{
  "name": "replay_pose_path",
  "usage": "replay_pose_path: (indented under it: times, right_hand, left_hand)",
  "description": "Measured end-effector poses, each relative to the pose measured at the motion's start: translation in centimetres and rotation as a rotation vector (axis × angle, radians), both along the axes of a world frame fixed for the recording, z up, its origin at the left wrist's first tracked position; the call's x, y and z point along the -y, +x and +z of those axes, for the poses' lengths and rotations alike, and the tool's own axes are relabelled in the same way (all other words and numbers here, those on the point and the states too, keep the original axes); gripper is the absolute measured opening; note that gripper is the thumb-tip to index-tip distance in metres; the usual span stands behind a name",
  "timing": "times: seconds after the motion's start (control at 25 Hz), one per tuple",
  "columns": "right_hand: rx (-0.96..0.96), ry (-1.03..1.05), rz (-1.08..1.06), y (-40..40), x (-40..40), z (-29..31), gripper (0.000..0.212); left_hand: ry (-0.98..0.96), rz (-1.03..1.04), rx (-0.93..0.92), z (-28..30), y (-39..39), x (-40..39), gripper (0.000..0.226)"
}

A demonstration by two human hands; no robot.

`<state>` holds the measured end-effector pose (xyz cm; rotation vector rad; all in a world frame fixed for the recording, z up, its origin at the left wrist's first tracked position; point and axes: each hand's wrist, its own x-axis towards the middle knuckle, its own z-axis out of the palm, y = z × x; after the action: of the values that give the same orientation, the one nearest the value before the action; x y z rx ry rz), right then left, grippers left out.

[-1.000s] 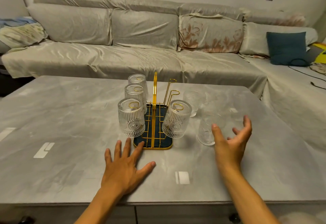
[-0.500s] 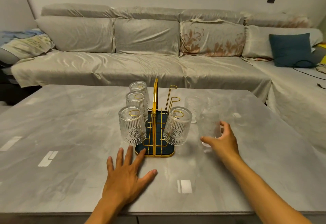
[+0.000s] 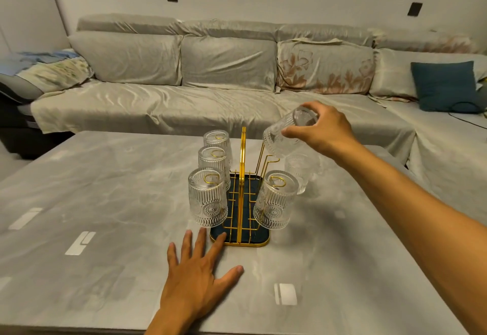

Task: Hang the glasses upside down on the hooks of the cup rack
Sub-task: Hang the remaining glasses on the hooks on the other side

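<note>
- Right hand (image 3: 322, 134), arm outstretched, fingers (image 3: 291, 132) wrapped round a ribbed glass (image 3: 283, 137), tilted mouth-down, apparently just over a free hook (image 3: 271, 162) at the cup rack (image 3: 241, 189)'s 1 o'clock.
- Left hand (image 3: 196, 279) lies flat, fingers spread and holding nothing, on the counter (image 3: 105, 202) at the rack's 7 o'clock.
- Four glasses hang inverted; one stands at 2 o'clock.

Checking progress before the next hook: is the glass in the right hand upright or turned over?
Turned over and tilted: the glass in the right hand has its base uppermost.
</note>
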<state>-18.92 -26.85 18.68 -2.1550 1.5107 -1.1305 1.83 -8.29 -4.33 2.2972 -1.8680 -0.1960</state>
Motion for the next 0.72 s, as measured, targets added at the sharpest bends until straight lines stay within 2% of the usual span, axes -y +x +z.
replay_pose_path:
  times: [0.16,0.4,0.72]
  right_hand:
    - [-0.116,0.046,-0.028,1.7,1.1,-1.5,0.084]
    - [-0.184,0.051,-0.001,3.5,1.2,-4.7,0.065]
    - [-0.287,0.184,0.009,4.2,1.8,-6.6,0.059]
  left_hand:
    - [0.005,0.000,-0.005,0.1,0.1,0.1,0.086]
    - [0.015,0.003,-0.020,-0.1,0.3,0.3,0.085]
    - [0.012,0.001,-0.012,-0.2,0.3,0.3,0.087]
